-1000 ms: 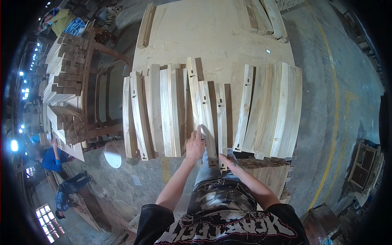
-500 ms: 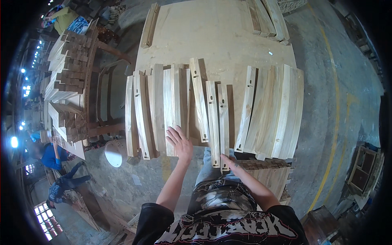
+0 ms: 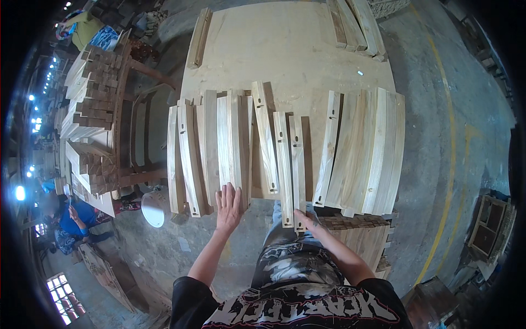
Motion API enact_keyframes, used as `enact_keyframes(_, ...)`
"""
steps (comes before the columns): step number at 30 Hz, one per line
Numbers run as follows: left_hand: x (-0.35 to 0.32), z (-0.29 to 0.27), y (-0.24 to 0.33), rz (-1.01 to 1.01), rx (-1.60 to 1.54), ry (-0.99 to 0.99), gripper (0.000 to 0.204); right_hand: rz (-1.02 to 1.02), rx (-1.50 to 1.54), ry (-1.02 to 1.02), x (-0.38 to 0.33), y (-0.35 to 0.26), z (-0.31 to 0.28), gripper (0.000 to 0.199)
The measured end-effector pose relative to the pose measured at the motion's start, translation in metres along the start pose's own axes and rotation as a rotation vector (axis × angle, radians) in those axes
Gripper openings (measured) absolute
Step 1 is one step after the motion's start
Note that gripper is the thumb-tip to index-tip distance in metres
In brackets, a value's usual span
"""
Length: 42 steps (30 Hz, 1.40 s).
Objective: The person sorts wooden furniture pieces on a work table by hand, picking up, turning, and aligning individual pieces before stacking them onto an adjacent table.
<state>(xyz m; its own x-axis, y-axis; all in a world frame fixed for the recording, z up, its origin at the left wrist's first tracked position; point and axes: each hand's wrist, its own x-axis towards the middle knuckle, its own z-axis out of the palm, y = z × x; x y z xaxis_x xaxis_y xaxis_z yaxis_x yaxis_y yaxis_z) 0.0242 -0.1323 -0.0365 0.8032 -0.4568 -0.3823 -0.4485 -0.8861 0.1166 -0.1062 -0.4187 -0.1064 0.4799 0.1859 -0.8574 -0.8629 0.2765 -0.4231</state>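
Observation:
My left hand (image 3: 228,207) lies palm down with fingers extended over the near ends of some pale wooden slats (image 3: 223,143) left of centre. Close to my body, my right hand (image 3: 308,223) is at the near end of a slotted slat (image 3: 298,164), its thumb against the wood and the other fingers mostly hidden. Beside it lies a second slotted slat (image 3: 282,170), and both jut past the table's near edge. A third slotted slat (image 3: 266,140) rests slightly tilted to their left. Another one (image 3: 188,159) lies among the left group.
The slats lie on a wide wooden tabletop (image 3: 263,44). A row of slats (image 3: 378,153) fills its right side; more pieces (image 3: 359,27) lie at the far corners. Stacked timber (image 3: 90,118) and a white bucket (image 3: 153,208) stand to the left, where other people (image 3: 76,216) work.
My left hand has moved left and nearer to me, its fingers now pointing straight ahead. The right hand stays at the slotted slat. A person at the left has shifted position.

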Motion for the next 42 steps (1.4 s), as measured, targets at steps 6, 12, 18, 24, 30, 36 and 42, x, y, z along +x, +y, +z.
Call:
enact_keyframes(6, 0.022, 0.011, 0.008, 0.061, 0.049, 0.190, 0.089, -0.035, -0.034, -0.012, 0.002, 0.004, -0.003, 0.067)
enact_keyframes(12, 0.057, -0.016, 0.067, -0.223, -0.275, 0.384, 0.092, 0.038, 0.017, 0.055, 0.010, 0.014, -0.003, 0.066)
enact_keyframes(18, 0.079, 0.008, 0.042, -0.424, -0.513, 0.316, 0.070, -0.032, -0.040, 0.067, 0.017, 0.021, -0.002, 0.066)
enact_keyframes(24, 0.046, 0.015, 0.051, -0.329, -0.363, 0.236, 0.062, -0.034, 0.001, 0.037, 0.020, 0.026, -0.010, 0.067)
enact_keyframes(30, 0.024, 0.025, 0.058, -0.372, -0.305, 0.257, 0.060, -0.091, 0.023, 0.038, 0.025, 0.029, -0.008, 0.063)
enact_keyframes(36, 0.021, -0.016, 0.043, -0.424, -0.580, 0.314, 0.038, -0.055, -0.038, 0.100, 0.030, 0.033, -0.009, 0.062)
enact_keyframes(42, 0.044, -0.062, 0.005, -0.497, -0.772, 0.266, 0.037, -0.132, -0.106, 0.064, 0.036, 0.041, -0.026, 0.068)
